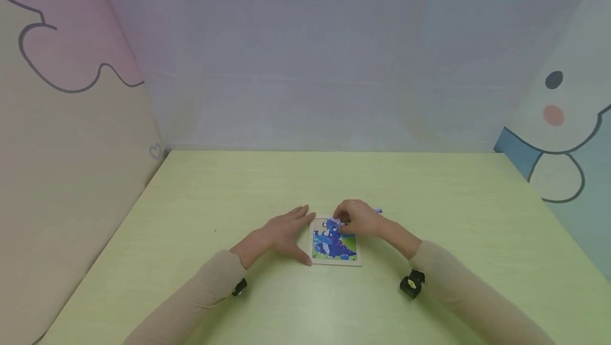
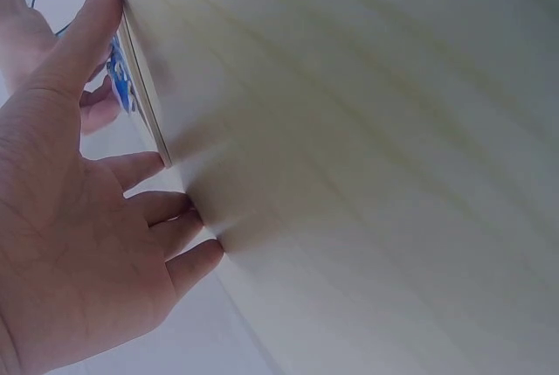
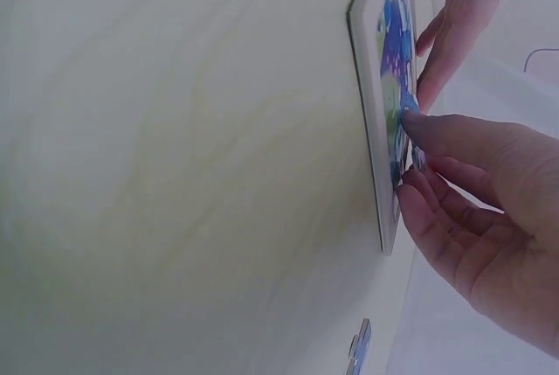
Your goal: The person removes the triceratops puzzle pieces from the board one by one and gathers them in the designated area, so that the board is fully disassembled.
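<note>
A small square jigsaw puzzle (image 1: 334,249) lies in a pale wooden frame tray (image 1: 337,262), showing a blue dinosaur picture. My left hand (image 1: 286,232) spreads along the tray's left side. Its thumb touches the near corner, its forefinger the far corner, and the other fingertips rest on the table in the left wrist view. Over the upper right of the tray, my right hand (image 1: 361,218) pinches a puzzle piece (image 3: 418,159) between thumb and fingers, tilted close to the picture. The fingers partly hide that piece and the area under it.
One loose puzzle piece (image 1: 378,211) lies on the table just beyond the right hand, also at the bottom of the right wrist view. The pale yellow-green table (image 1: 267,180) meets a plain back wall (image 1: 305,69) and cartoon-printed side panels (image 1: 71,122).
</note>
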Motion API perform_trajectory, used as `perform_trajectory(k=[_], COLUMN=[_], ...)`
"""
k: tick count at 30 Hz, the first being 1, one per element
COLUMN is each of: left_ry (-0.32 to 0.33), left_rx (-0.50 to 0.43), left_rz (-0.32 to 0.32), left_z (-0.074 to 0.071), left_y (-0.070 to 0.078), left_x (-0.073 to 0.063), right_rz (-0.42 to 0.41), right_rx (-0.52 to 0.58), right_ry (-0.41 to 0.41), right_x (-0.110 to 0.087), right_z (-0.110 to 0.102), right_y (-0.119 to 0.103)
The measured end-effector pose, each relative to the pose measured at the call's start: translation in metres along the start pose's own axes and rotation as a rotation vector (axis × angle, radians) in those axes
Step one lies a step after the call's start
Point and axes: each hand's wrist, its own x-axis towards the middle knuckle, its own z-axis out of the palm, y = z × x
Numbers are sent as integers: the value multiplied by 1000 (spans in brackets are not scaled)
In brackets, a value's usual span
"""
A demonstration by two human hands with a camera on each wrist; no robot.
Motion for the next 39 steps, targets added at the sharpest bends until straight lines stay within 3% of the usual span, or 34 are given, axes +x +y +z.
perform_trajectory(k=[21,39], left_ry=[-2,1], left_rx=[-1,-14], left_rz=[5,5], left_z=[1,1], left_y=[-1,-3], left_x=[2,3], right_rz=[-87,-75], right_rx=[-10,-1], right_ry=[6,74], right_x=[-2,-14], right_z=[1,-17], right_y=[7,20])
